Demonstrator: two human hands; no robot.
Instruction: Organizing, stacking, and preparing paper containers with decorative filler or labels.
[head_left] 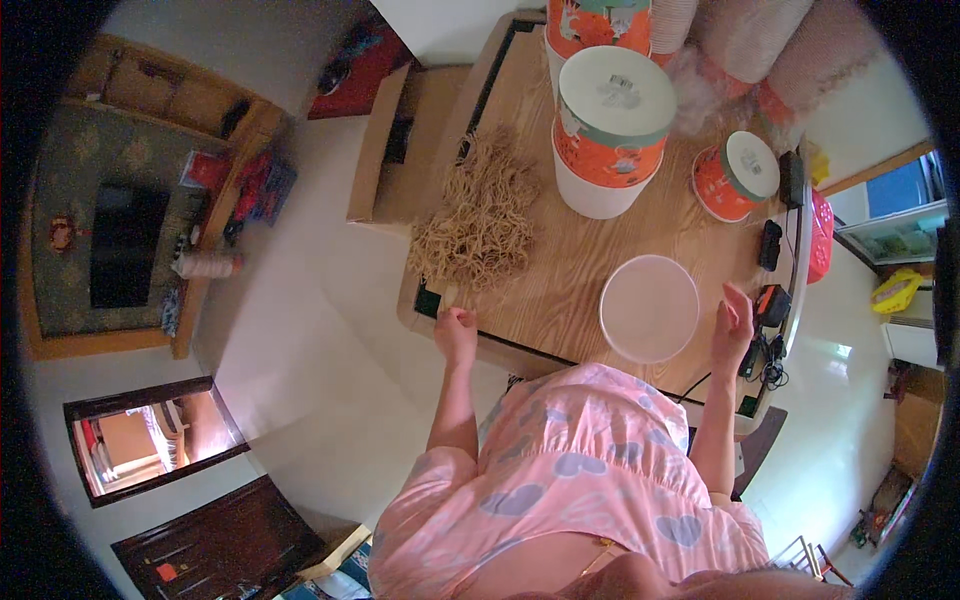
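At the near edge of the light wooden tabletop (pixel 560 270), your two hands sit well apart. Your left hand (pixel 456 330) rests at the table's front-left corner, fingers curled loosely into a half-closed fist; it grips nothing that you can make out, and it lies just beside the near fringe of the heap of tan rubber bands (pixel 478 215), which spreads away from it toward twelve o'clock. Your right hand (pixel 733 322) is raised at the table's right side, fingers open and slightly bent, empty, with its fingertips just beside the right rim of the round translucent plastic lid (pixel 650 307). Whether they touch that rim, you cannot tell. The lid lies flat on the wood between your hands, closer to the right one, at about nine o'clock from it.

Beyond the lid, toward twelve o'clock, stands a tall stack of orange-and-white paper tubs with a pale green-rimmed lid (pixel 612 125) on top. At about one o'clock from the lid, a single orange paper tub (pixel 738 175) lies tipped on its side, its lidded top facing you. Small black devices (pixel 771 245) with cables sit along the table's right edge, just past your right hand. An open brown cardboard box (pixel 385 145) stands on the floor off the table's left side.
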